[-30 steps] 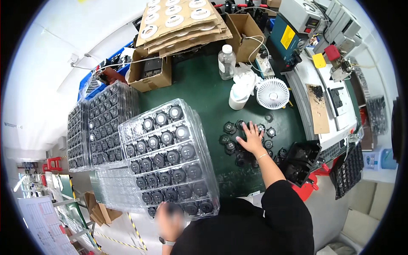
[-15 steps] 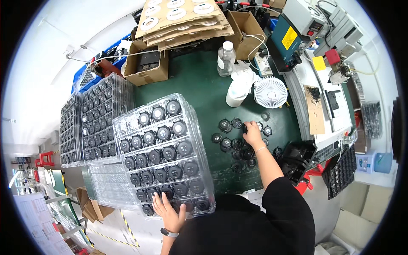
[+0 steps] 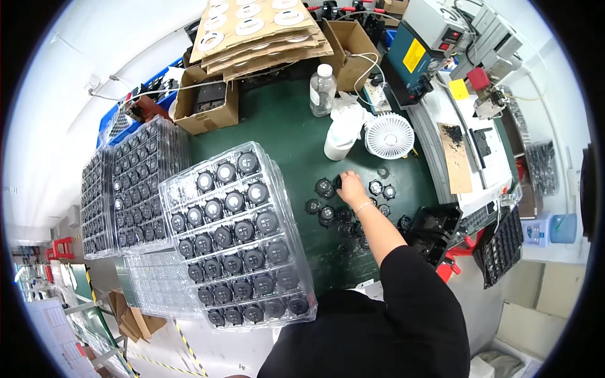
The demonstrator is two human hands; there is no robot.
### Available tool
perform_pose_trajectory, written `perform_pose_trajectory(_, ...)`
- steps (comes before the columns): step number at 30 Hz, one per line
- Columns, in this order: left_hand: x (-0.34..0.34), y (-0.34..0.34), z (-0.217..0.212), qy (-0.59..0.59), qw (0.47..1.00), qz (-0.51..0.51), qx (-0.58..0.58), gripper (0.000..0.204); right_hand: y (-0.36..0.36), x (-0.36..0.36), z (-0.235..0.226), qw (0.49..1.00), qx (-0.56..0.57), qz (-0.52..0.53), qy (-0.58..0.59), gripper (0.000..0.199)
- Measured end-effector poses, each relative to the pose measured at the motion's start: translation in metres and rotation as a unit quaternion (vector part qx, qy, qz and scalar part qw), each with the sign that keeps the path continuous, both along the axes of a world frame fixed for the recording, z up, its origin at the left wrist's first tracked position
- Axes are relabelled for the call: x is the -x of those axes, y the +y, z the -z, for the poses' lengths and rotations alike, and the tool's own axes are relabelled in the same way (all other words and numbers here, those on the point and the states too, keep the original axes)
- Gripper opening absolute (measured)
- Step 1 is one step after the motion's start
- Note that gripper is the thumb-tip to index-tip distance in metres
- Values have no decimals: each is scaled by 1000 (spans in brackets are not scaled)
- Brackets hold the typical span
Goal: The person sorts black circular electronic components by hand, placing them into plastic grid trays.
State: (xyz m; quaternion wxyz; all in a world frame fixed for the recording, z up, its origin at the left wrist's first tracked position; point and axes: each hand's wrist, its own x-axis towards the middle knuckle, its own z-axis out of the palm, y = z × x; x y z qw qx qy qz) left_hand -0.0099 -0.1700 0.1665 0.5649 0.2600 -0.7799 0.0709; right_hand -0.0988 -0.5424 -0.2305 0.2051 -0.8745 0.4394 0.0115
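Note:
My right hand (image 3: pixel 351 190) is over the green table, its fingers closed on a round black watch case (image 3: pixel 338 182). Around it lie several similar loose cases, such as one (image 3: pixel 324 188) just left of the fingertips and another (image 3: pixel 326 215) nearer to me. To the left, a stack of clear plastic trays (image 3: pixel 291 252) holds rows of these black cases, some with pale round centres. Two cases (image 3: pixel 376 187) lie to the right of my hand, showing lighter rings. My left hand is out of view.
More filled tray stacks (image 3: pixel 142 183) stand at the far left, with clear trays (image 3: pixel 161 283) below. At the back are a cardboard box (image 3: pixel 208 116), a bottle (image 3: pixel 322 91), a white tissue roll (image 3: pixel 338 145) and a fan (image 3: pixel 389 136). A black bin (image 3: pixel 435 233) sits right.
My left hand has left the tray and gone out of view, uncovering the cases in the near rows. My right hand stays among the loose cases; the whole view has shifted slightly.

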Motion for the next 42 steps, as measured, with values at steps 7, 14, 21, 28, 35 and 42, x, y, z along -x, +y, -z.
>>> perform_pose_trajectory(7,5,-12,4,-82,996,13,44,15,-22,39,-16,988,24,139,-57,44)
perform_pose_trajectory(14,25,-17,15,-170,972,-113,117,26,-41,88,-5,996,32,66,52,46)
perform_pose_trajectory(21,41,-8,16,-81,937,-250,228,51,-44,87,2,997,17,49,50,55)
perform_pose_trajectory(28,33,9,41,-82,903,-417,67,78,40,64,-65,982,-128,-123,-63,53)
perform_pose_trajectory(35,19,41,67,-101,878,-467,-9,75,63,52,-37,977,-66,-203,15,48)
perform_pose_trajectory(42,17,89,64,-142,841,-504,-133,72,24,60,-25,897,27,-441,-25,46)
